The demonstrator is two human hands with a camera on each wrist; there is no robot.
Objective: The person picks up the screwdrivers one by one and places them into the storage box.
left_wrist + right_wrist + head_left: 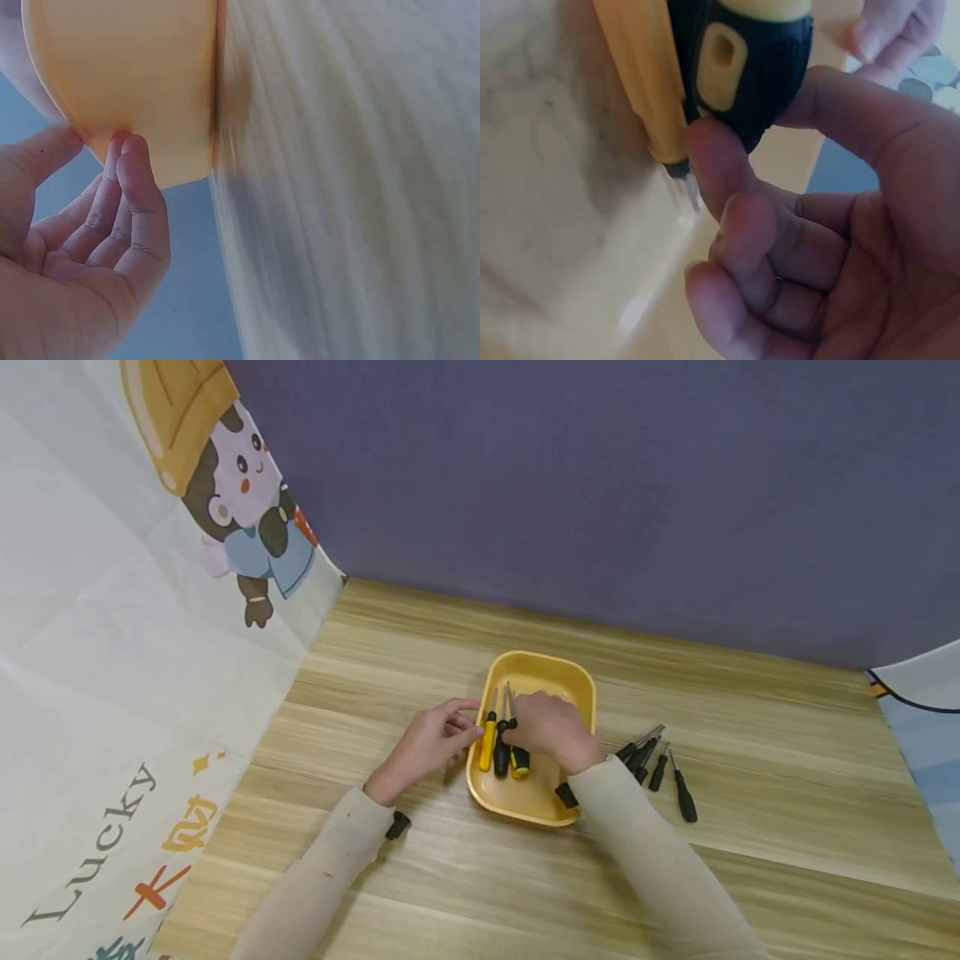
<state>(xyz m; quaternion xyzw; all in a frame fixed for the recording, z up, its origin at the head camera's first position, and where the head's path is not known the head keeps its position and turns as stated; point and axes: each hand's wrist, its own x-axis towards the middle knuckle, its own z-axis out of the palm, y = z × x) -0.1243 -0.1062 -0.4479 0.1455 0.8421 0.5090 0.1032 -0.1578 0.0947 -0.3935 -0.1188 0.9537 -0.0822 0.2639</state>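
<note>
Yellow-and-black screwdriver handle (520,763) is sitting pinched between thumb and index of the right hand (551,727), inside the tray (531,817); the other fingers are curling loosely below it. Left hand (431,743) is resting at the tray's 9 o'clock, relaxed, thumb at the rim and fingertips touching the outer wall. Hands are working apart, not touching each other.

Tray contents are bunching toward 9 o'clock: yellow screwdriver (488,745) is lying nearest the wall, black screwdriver (502,753) is lying just beside it, pinched handle coming next. Visible shafts are pointing roughly to 12.

Outside, at the tray's 3 to 4 o'clock, more dark-handled screwdrivers (686,800) are lying loose, shafts pointing around 12 to 2. Some are overlapping; the right sleeve (660,852) is hiding part of the group, so can't give an exact count.

Wood-grain table (795,777) is carrying everything. Dark panel (600,493) is standing along 12 o'clock. White printed sheet (90,635) is hanging from 8 to 11, showing a cartoon figure (247,518) near 10 and "Lucky" lower down.
</note>
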